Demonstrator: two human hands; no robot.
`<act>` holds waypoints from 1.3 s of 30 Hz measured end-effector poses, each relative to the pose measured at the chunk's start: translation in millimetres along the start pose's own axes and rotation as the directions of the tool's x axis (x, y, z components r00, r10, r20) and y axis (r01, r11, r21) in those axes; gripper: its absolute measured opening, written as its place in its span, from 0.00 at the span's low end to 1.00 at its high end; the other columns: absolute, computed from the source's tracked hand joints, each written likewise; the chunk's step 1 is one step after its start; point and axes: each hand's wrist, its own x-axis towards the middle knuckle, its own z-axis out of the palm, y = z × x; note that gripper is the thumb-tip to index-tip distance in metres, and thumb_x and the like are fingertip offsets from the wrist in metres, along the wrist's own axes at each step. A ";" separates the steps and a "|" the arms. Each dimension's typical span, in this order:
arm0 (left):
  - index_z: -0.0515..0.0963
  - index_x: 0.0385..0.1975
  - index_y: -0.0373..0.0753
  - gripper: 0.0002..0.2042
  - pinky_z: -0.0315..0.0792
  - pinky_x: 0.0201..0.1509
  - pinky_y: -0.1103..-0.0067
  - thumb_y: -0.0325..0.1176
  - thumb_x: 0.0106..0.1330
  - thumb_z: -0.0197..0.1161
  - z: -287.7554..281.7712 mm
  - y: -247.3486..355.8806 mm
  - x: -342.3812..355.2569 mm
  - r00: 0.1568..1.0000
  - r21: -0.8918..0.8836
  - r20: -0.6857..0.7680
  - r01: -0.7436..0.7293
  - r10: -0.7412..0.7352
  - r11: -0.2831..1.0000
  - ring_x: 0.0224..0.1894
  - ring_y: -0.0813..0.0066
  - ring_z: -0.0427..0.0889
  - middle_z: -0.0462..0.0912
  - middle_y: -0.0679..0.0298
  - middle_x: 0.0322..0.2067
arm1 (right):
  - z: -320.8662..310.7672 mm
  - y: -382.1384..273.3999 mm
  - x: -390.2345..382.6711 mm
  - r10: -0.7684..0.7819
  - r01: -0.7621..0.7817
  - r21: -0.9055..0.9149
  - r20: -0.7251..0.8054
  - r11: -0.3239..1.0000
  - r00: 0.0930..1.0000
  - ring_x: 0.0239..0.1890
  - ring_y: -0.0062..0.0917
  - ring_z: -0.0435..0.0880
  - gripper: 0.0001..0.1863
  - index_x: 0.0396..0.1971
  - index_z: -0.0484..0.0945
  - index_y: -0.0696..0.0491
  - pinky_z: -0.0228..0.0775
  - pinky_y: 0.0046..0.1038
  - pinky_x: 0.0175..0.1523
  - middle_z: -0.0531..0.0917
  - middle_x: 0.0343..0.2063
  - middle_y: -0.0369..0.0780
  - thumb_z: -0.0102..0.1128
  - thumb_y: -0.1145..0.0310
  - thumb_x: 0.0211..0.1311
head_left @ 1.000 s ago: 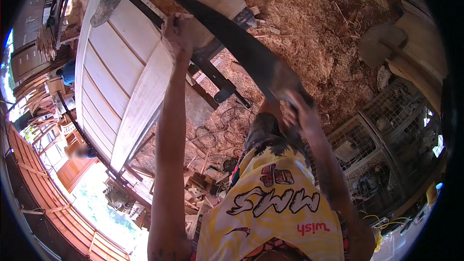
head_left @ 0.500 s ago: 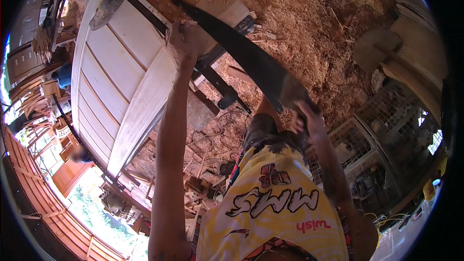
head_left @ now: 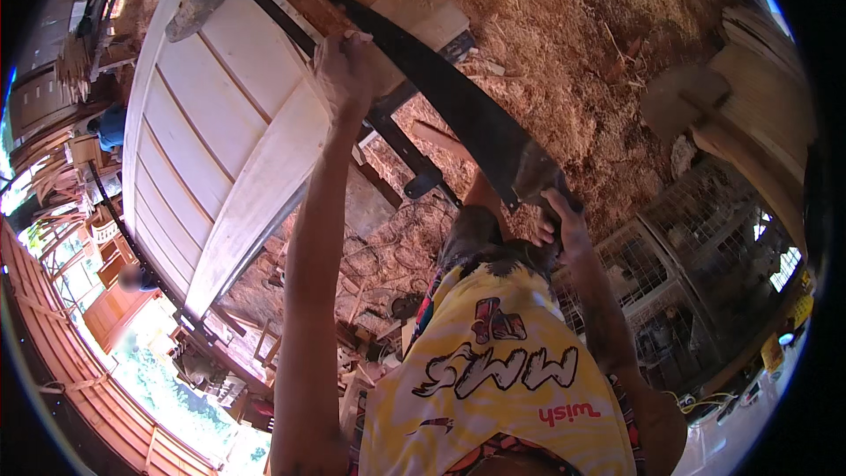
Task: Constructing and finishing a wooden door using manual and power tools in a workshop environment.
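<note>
My right hand (head_left: 564, 227) is closed round the handle of a handsaw (head_left: 454, 101), its long dark blade slanting away to the upper left. The far part of the blade passes just right of my left hand (head_left: 345, 75). That hand has its fingers curled over the edge of a pale slatted wooden panel (head_left: 211, 92), where a board meets the saw. A dark metal clamp bar (head_left: 280, 13) crosses the panel beside my left hand. The cutting line under the blade is hidden. A worn wooden tool handle (head_left: 207, 9) lies over the panel's far end.
Wood shavings (head_left: 599, 53) cover the ground. A wooden offcut (head_left: 441, 137) lies below the blade. At the right stand a wire-mesh frame (head_left: 652, 256) and stacked boards (head_left: 758, 97). Far left, a person in blue (head_left: 110, 130) is among wood pieces.
The view has shifted slightly. My right hand and the saw handle, blurred before, are now sharper, with the saw only slightly displaced. My left hand keeps its place on the panel edge.
</note>
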 end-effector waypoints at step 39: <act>0.80 0.38 0.38 0.06 0.70 0.50 0.66 0.28 0.68 0.56 11.1 1.0 5.4 0.994 -0.189 -0.092 0.036 -0.054 0.981 0.43 0.55 0.79 0.81 0.56 0.36 | 107.2 -9.0 125.7 -0.152 0.150 -0.045 -0.034 0.988 0.988 0.16 0.20 0.68 0.18 0.37 0.74 0.48 0.65 0.28 0.23 0.67 0.14 0.32 0.65 0.49 0.65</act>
